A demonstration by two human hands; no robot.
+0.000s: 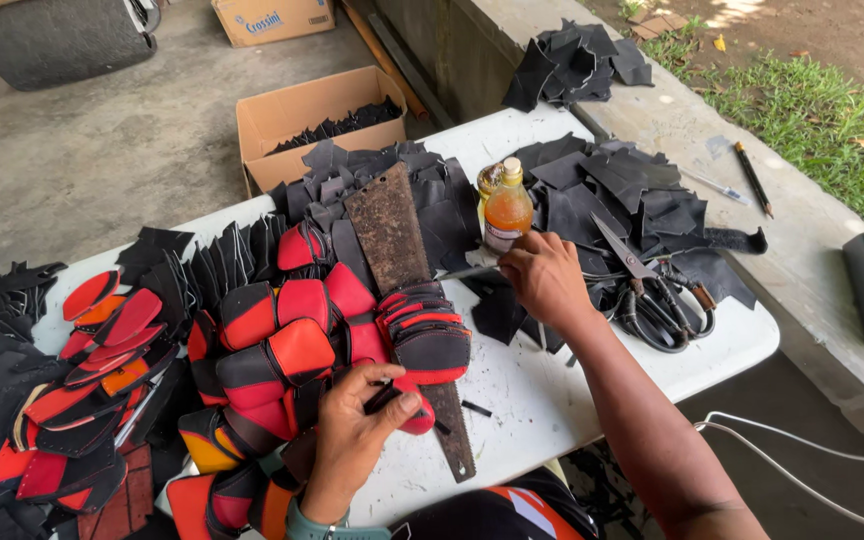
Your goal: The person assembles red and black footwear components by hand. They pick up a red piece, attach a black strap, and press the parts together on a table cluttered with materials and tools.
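The table (552, 400) is white. Black leather offcuts (642, 195) are heaped at its far right corner, and more black pieces (352, 170) lie along the far edge. Red-and-black stitched pieces (282, 350) are piled near the middle, with orange and yellow panels among those at the near edge. A rust-brown mottled metal strip (387, 225) is seen across the middle. An amber liquid is shown in the clear bottle (508, 210), capped in pale cream. The scissors (652, 290) are grey-bladed with black handles.
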